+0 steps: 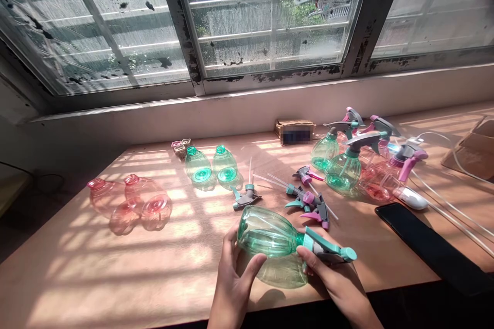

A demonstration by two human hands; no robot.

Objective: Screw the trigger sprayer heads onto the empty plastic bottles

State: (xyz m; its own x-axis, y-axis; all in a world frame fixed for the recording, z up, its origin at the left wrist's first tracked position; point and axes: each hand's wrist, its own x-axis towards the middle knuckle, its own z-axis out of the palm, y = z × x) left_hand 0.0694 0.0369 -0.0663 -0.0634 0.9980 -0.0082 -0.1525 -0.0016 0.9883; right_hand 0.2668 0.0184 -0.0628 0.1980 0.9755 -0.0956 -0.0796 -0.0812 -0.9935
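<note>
A clear green spray bottle (270, 231) lies on its side in the air above the table's front edge, its base to the left. My left hand (240, 272) is wrapped round the base end, thumb in front. At the neck, my right hand (320, 267) grips the grey and turquoise spray head (326, 247), which sits on the bottle's mouth; whether it is screwed tight I cannot tell. Just behind the bottle lies a loose grey and turquoise spray head (247, 196). More loose spray heads (309, 198) with pink or turquoise triggers lie in a pile to its right.
Two pink bottles (148, 200) without heads are at left; two green ones (224, 164) stand farther back. Spray bottles with heads (343, 172) cluster at right, beside a white mouse (412, 198), a black phone (428, 241) and white cables (451, 216). A cardboard box (295, 132) is near the wall.
</note>
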